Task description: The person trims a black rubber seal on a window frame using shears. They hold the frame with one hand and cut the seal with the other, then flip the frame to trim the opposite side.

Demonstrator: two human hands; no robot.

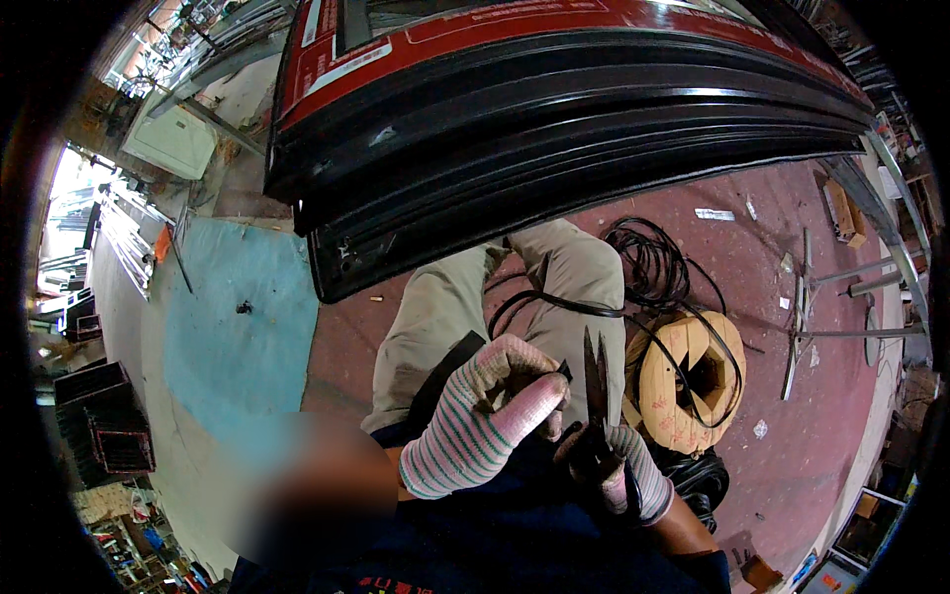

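My left hand, in a pale knitted glove with green and pink stripes, is closed in a pinch. The end of a black rubber strip pokes out between thumb and fingers, and a black band shows behind that hand. Scissors are in my right hand, gloved the same way. Their blades point up, slightly apart, just right of the strip's end and not touching it. Part of my right hand's grip is hidden by the handles. Across my knee runs a black rubber cord.
A long black frame with red film spans the top, above my knees. To the right lie a loose black coil and a paper-wrapped roll. A teal sheet covers floor at left; a metal stand stands far right.
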